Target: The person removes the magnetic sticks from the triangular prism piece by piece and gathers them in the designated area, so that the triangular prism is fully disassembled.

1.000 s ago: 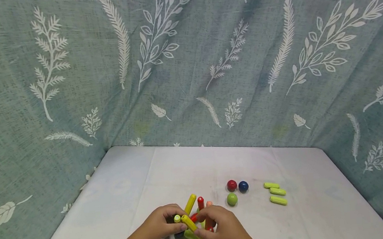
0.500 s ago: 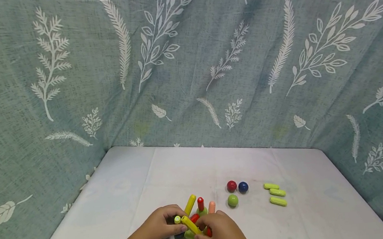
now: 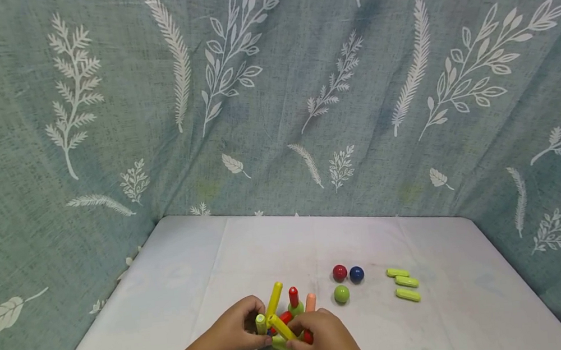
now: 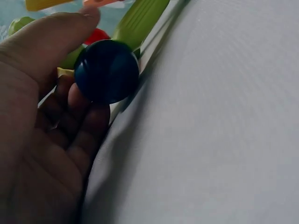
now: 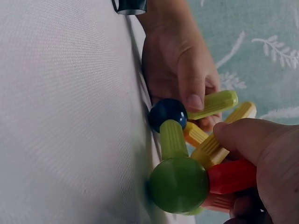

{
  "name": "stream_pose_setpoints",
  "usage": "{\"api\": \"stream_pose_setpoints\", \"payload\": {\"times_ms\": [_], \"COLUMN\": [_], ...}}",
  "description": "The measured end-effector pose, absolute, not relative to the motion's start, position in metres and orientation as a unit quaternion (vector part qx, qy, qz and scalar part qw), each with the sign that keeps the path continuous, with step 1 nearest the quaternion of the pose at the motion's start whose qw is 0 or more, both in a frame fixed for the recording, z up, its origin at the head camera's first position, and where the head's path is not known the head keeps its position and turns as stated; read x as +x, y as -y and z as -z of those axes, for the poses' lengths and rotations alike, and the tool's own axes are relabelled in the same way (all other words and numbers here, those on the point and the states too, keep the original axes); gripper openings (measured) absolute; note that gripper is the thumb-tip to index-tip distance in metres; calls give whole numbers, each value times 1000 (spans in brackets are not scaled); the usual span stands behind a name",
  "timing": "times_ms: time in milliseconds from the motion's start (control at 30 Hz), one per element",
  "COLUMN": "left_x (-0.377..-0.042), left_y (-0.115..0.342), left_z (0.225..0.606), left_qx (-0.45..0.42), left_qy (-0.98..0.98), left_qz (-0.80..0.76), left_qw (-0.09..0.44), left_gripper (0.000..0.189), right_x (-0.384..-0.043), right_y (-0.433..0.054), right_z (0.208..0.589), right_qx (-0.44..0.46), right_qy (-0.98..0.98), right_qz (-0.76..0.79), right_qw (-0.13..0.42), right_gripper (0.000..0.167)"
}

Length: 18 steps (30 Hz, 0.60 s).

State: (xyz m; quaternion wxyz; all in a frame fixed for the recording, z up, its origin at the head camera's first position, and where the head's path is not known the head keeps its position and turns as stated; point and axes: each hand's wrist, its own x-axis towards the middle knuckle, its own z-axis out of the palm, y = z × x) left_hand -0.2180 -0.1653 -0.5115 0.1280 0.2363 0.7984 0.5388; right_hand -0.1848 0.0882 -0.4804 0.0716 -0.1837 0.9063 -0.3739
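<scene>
Between the hands stands a toy frame of coloured balls and ribbed rods. The left hand (image 3: 234, 329) holds its left corner, thumb and fingers about a dark blue ball (image 4: 106, 71) and a yellow-green rod (image 3: 261, 324) that points up. The right hand (image 3: 323, 334) pinches a slanting yellow rod (image 5: 205, 154), its thumb lying on it, above a green ball (image 5: 179, 184) and a red rod (image 5: 231, 176). Another yellow rod (image 3: 274, 299) leans upward, its lower end by the slanting one's top. A red rod upright on a ball and a peach rod (image 3: 310, 303) rise behind; the right hand hides part of the frame.
Beyond the right hand, loose red (image 3: 339, 272), blue (image 3: 356, 274) and green (image 3: 341, 294) balls lie on the white tablecloth (image 3: 178, 275). Farther right lie three loose yellow-green rods (image 3: 406, 282). A patterned curtain (image 3: 264, 114) closes off the back and sides.
The right hand has shifted slightly toward the person, uncovering more of the peach rod. The leaning yellow rod has tilted a little more upright, and the left thumb has slid lower.
</scene>
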Motion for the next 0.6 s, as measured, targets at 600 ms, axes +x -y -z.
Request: {"api": "stream_pose_setpoints", "payload": {"times_ms": [600], "left_x": [-219], "left_y": [167], "left_z": [512], "left_qx": [245], "left_qy": [-828], "left_qz": [-489], "left_qw": [124], "left_gripper": [38], "right_x": [-185], "right_y": [-89], "right_z": [483], "right_qx": [-169], "right_qy": [-870], "right_qz": [454], "right_qw": [98], "right_gripper": [16]}}
